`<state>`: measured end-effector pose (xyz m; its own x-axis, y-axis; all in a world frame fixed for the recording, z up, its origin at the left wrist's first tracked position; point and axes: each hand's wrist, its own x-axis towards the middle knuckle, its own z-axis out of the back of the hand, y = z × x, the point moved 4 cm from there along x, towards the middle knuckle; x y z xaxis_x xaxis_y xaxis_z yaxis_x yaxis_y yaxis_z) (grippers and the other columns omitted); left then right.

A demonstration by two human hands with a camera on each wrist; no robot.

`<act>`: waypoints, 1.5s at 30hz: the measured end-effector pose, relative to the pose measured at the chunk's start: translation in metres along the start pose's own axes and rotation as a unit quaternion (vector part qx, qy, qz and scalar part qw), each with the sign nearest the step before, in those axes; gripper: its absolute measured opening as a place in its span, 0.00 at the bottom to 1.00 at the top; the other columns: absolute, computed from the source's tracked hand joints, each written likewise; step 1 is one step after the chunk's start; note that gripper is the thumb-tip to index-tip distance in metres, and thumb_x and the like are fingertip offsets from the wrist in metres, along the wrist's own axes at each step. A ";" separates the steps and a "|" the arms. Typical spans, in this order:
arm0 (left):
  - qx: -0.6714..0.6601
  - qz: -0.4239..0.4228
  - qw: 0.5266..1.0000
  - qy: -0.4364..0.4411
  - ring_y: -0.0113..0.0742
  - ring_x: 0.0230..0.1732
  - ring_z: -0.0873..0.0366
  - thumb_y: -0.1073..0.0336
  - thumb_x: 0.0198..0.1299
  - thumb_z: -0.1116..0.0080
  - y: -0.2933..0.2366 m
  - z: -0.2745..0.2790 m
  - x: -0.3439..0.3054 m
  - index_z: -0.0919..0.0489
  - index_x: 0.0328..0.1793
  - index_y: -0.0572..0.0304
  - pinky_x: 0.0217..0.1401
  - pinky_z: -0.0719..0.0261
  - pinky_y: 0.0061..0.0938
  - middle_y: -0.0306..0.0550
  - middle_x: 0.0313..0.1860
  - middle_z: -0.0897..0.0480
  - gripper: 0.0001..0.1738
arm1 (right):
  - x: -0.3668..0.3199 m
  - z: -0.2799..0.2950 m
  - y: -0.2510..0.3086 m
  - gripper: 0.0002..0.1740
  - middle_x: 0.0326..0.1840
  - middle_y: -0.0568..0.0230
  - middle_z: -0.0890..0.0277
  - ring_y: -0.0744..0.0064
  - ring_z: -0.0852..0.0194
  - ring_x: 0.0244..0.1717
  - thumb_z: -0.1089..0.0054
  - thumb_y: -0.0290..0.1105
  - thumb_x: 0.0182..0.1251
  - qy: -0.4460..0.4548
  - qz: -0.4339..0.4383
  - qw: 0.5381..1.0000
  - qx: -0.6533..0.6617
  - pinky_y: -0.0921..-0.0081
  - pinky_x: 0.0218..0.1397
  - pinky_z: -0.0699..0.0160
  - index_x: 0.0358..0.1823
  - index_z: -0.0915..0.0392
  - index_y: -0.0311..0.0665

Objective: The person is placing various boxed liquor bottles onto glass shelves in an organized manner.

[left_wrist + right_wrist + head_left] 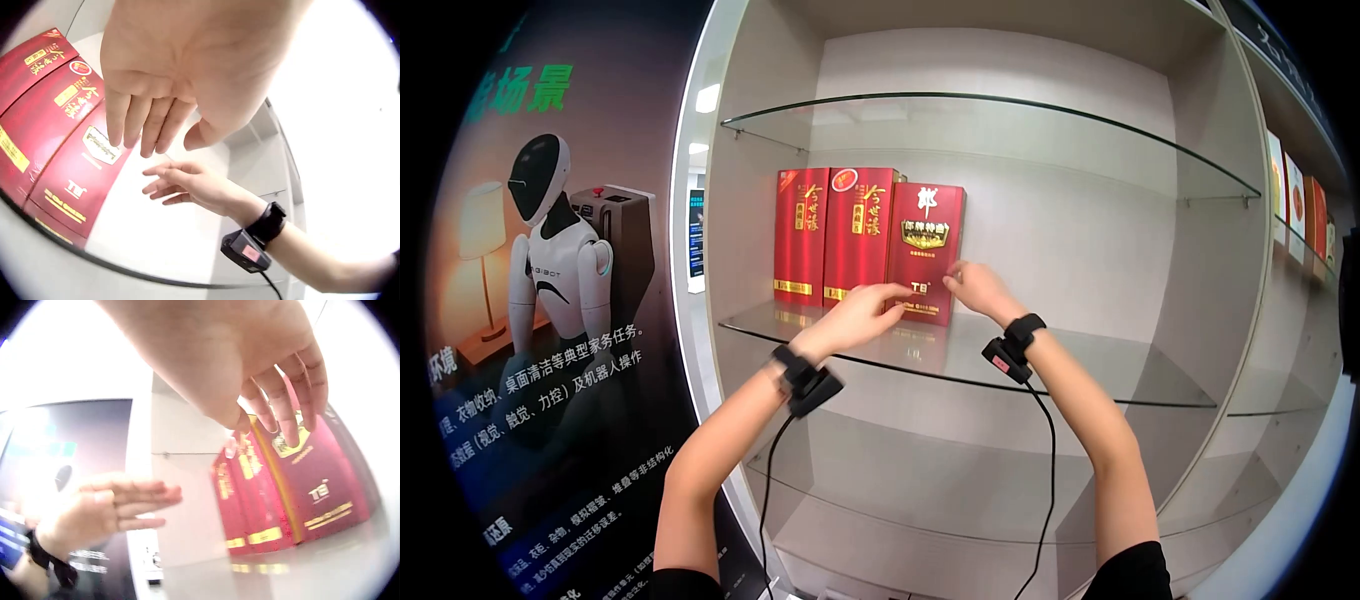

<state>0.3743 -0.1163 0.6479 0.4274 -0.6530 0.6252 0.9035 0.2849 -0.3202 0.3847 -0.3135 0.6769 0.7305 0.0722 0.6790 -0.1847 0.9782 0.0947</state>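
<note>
Three red boxes stand upright side by side on a glass shelf: a left box (798, 235), a middle box (860, 225) and a slightly lower right box (925, 250) (75, 181) (340, 487). My left hand (855, 318) (181, 69) (100, 512) is in front of the middle and right boxes, fingers extended, holding nothing. My right hand (983, 290) (200, 187) (225, 356) is at the right box's right edge, its fingers loosely bent. Whether its fingertips touch that box, I cannot tell. Black wrist cameras are strapped to both wrists.
Another glass shelf (1000, 97) runs above the boxes, and more shelving lies below. The cabinet's side wall (1210, 260) stands on the right, with other boxes (1295, 200) beyond it. A poster with a printed robot (560, 260) is on the left. Cables hang from both wrists.
</note>
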 end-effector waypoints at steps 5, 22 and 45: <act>0.001 -0.057 0.996 -0.070 0.44 0.46 0.22 0.70 0.57 0.51 -0.044 -0.024 -0.137 0.23 0.48 0.64 0.49 0.26 0.31 0.52 0.45 0.20 0.13 | -0.124 0.049 0.050 0.11 0.29 0.54 0.22 0.56 0.22 0.30 0.52 0.34 0.60 -0.065 0.077 0.974 0.204 0.67 0.33 0.26 0.37 0.24 0.36; -0.018 0.409 0.912 0.017 0.46 0.21 0.22 0.67 0.53 0.47 0.007 -0.215 -0.522 0.19 0.27 0.63 0.26 0.26 0.31 0.56 0.20 0.23 0.09 | -0.679 -0.146 -0.098 0.13 0.19 0.55 0.28 0.53 0.30 0.24 0.43 0.41 0.55 0.184 -0.282 0.918 0.212 0.58 0.29 0.33 0.26 0.24 0.36; -0.130 0.547 0.820 0.102 0.37 0.30 0.19 0.70 0.59 0.50 -0.055 -0.259 -0.534 0.23 0.37 0.68 0.33 0.23 0.25 0.51 0.27 0.20 0.08 | -0.735 -0.214 -0.014 0.17 0.30 0.62 0.20 0.75 0.22 0.31 0.51 0.40 0.64 0.524 -0.422 0.623 0.398 0.79 0.36 0.25 0.41 0.23 0.32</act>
<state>0.0885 0.0349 0.1474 0.9403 -0.2170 -0.2621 -0.0673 0.6366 -0.7683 -0.0091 -0.3385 0.0211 0.7393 0.0934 -0.6668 0.5933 0.3778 0.7108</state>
